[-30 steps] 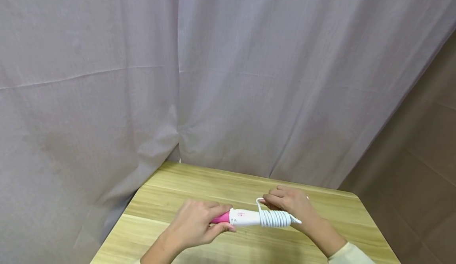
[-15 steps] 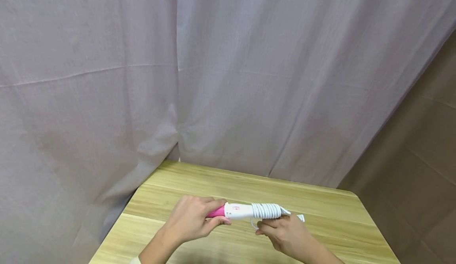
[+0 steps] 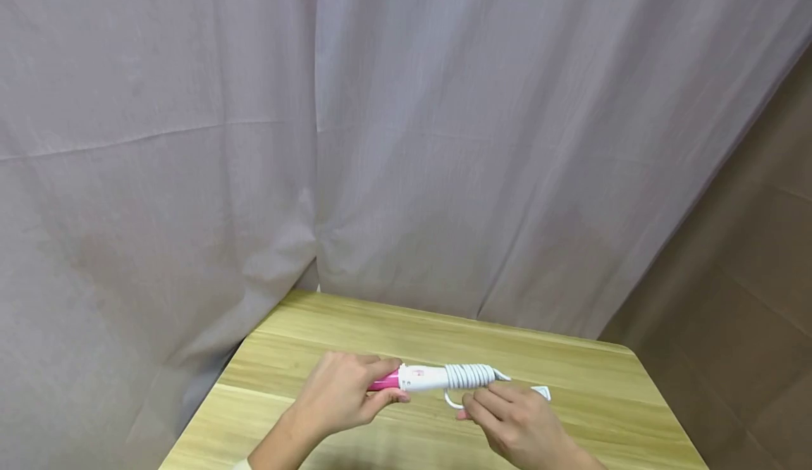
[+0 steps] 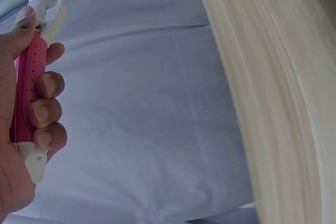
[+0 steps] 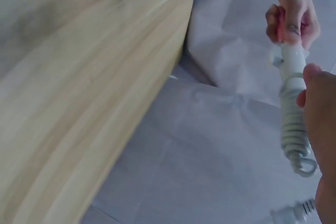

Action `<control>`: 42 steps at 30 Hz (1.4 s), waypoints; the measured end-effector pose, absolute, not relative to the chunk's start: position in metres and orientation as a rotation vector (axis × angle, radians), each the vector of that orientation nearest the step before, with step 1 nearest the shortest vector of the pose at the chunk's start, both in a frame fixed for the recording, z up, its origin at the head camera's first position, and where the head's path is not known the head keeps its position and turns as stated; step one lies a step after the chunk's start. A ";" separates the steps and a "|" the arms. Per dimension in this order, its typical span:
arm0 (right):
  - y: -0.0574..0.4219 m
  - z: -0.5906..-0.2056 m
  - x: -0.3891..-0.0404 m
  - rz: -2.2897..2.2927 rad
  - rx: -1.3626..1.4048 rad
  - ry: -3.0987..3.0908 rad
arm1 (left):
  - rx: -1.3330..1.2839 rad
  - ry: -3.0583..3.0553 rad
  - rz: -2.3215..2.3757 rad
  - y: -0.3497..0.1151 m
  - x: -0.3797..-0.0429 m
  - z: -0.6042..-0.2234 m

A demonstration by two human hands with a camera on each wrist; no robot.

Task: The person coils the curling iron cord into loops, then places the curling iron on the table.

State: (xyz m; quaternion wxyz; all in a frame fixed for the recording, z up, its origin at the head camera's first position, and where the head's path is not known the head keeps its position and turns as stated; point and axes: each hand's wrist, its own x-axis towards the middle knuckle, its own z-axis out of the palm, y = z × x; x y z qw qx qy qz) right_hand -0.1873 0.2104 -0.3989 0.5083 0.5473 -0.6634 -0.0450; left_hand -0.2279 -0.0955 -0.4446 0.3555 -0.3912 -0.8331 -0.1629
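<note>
From the head view, the left hand (image 3: 342, 399) grips the pink end of a curling iron (image 3: 421, 378), fingers curled round it, holding it level just above the bench (image 3: 571, 364). A white cord (image 3: 471, 376) is coiled in several close turns round the white part of the iron, to the right of that hand. The right hand (image 3: 510, 421) sits just below the coils and pinches a loose loop of cord hanging under them. The plug (image 3: 541, 392) lies free just beyond the right hand. Most of the cord looks wound, I judge; only a short tail and the plug remain loose.

In the left wrist view, the left hand (image 4: 26, 119) wraps the pink barrel of the curling iron (image 4: 23, 93), fingertips pressed on it, with grey curtain (image 4: 157, 103) behind.

In the right wrist view, the right hand (image 5: 320, 114) stands beside the coiled cord (image 5: 291, 124), thumb touching it. The last turn ends in a small loop, and the plug (image 5: 294, 212) shows below it.
</note>
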 end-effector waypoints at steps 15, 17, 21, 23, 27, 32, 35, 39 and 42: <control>0.213 -0.367 -0.197 -0.013 1.365 -1.632 | -1.115 -2.168 -0.376 -0.084 -0.222 -0.452; 0.216 -0.365 -0.198 -0.043 1.370 -1.641 | -1.111 -2.167 -0.377 -0.083 -0.222 -0.452; 0.222 -0.361 -0.203 -0.119 1.361 -1.663 | -1.113 -2.157 -0.386 -0.084 -0.222 -0.451; 0.224 -0.360 -0.206 -0.132 1.350 -1.680 | -1.113 -2.152 -0.393 -0.084 -0.222 -0.451; 0.227 -0.358 -0.212 -0.095 1.315 -1.700 | -1.116 -2.153 -0.405 -0.084 -0.221 -0.453; 0.229 -0.357 -0.222 -0.034 1.288 -1.696 | -1.118 -2.155 -0.406 -0.084 -0.222 -0.455; 0.230 -0.357 -0.230 0.003 1.280 -1.692 | -1.130 -2.162 -0.398 -0.083 -0.221 -0.456; 0.232 -0.360 -0.240 0.047 1.277 -1.721 | -1.144 -2.172 -0.391 -0.083 -0.220 -0.457; 0.234 -0.366 -0.247 0.066 1.295 -1.747 | -1.145 -2.163 -0.390 -0.083 -0.219 -0.456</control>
